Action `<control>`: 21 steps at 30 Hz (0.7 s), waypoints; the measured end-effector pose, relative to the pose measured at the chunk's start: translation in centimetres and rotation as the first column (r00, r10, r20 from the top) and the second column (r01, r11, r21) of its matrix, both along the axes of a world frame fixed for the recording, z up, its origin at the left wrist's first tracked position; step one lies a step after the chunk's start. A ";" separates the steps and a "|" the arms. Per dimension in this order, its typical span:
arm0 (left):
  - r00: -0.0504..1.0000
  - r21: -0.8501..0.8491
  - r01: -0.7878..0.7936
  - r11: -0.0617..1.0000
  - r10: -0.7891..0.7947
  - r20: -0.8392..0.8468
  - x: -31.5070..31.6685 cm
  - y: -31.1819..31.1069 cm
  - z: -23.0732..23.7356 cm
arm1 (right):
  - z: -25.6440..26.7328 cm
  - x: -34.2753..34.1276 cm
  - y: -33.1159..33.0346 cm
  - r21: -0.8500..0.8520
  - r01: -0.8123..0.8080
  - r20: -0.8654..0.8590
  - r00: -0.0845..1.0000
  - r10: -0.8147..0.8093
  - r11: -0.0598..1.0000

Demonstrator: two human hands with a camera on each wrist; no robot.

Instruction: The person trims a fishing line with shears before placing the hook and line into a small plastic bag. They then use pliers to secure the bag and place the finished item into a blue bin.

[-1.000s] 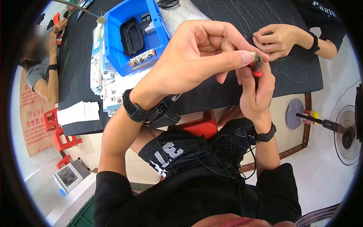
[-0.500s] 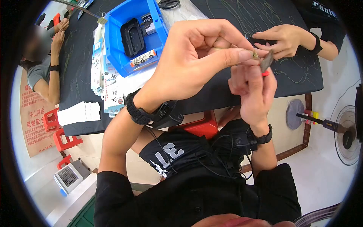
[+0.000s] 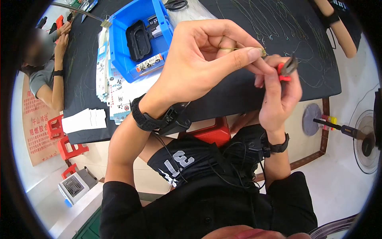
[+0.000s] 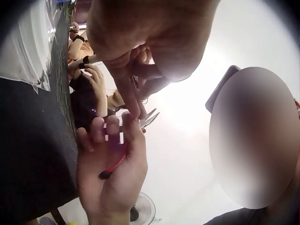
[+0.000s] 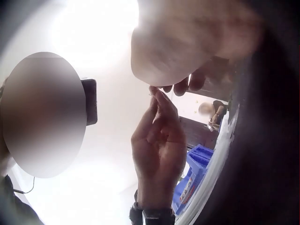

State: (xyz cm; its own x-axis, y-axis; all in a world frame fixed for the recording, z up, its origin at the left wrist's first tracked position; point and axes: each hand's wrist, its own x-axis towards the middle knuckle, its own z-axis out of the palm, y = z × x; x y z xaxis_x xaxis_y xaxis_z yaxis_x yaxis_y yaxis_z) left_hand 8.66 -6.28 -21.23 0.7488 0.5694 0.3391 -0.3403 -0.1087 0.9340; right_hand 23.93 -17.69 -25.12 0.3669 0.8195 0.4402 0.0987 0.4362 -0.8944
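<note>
In the head view my left hand, raised over the table's near edge, pinches a thin green line between thumb and forefinger. The line passes across the curled fingers, and a small greenish bit of it shows at the thumb tip. Close beside it, my right hand holds small red-handled pliers with their grey metal end pointing up and away. From the left wrist view, one red handle crosses the right palm and the two metal tips stand apart. The fingertips of both hands meet or overlap there.
A blue bin holds a black tray and small boxes. Printed cards and white paper slips lie beside it. Scissors, a clear plastic sheet and several hooked lines lie on the black table. Another person's arm is at right.
My right hand, with the pliers, has moved right, away from the left thumb tip, and the pliers have turned. The left hand still pinches the line. The other person's hand has withdrawn from the table.
</note>
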 end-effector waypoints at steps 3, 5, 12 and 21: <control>0.999 0.000 0.018 1.000 -0.018 -0.030 0.1 -0.1 0.0 | 1.5 1.1 -0.1 0.055 0.206 0.179 0.961 -0.212 0.977; 0.999 -0.018 0.032 0.999 -0.033 -0.036 0.0 -0.1 0.0 | 2.1 1.5 -0.1 0.067 0.158 0.173 0.971 -0.167 0.985; 0.989 -0.135 0.028 0.990 -0.048 -0.143 -0.3 0.2 0.2 | 1.9 2.4 0.1 0.016 0.068 0.326 0.943 -0.069 0.998; 0.984 -0.173 0.031 0.984 -0.061 -0.170 -0.5 0.2 0.5 | 1.0 2.5 0.2 -0.018 0.092 0.381 0.921 -0.078 0.996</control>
State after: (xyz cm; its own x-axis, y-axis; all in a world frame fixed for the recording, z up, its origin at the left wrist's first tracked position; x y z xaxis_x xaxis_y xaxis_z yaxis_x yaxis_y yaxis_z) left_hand 8.11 -6.11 -20.71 0.8143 0.5712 0.1029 -0.1720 0.0681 0.9827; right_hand 26.40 -17.46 -24.15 0.2470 0.8102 0.5316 0.4689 0.3802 -0.7973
